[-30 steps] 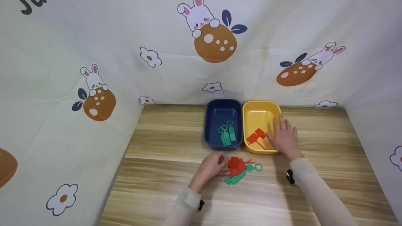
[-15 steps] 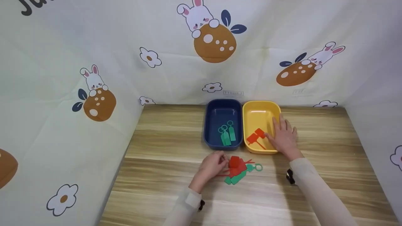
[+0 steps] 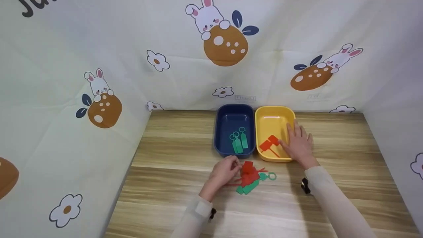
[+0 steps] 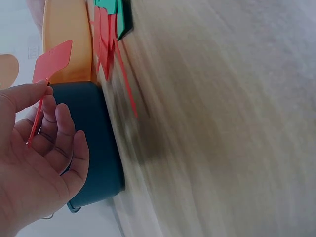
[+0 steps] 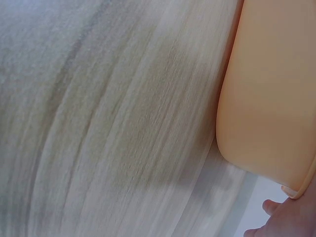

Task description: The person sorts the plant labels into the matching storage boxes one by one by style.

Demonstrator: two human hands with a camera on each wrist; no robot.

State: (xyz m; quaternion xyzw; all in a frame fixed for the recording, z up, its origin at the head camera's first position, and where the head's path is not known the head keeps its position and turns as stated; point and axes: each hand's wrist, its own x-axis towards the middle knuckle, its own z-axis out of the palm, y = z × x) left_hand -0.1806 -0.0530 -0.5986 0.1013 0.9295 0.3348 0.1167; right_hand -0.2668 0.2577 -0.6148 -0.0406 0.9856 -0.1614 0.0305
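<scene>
Between thumb and index finger, my left hand (image 3: 225, 170) pinches the thin stem of a red plastic tag (image 4: 53, 61). The flat square head of this tag sticks out past the fingertips, just in front of the navy bin (image 3: 219, 132). Beneath it on the table lies a small pile of red stemmed tags (image 3: 251, 178) and green tags (image 3: 251, 187), one showing a ring. My right hand (image 3: 299, 143) rests over the right side of the yellow bin (image 3: 271, 115), fingers fairly straight and spread, thumb inside the rim.
Several green ring tags (image 3: 238, 144) lie inside the navy bin. Red stemmed tags (image 3: 265, 145) lie in the yellow bin, close to my right thumb. The two bins stand side by side on the wooden table (image 3: 172, 142), before a rabbit-print cloth (image 3: 185, 79).
My left hand has risen slightly towards the navy bin, and the red tag's square head has moved up with it from the pile. The right hand has stayed in place.
</scene>
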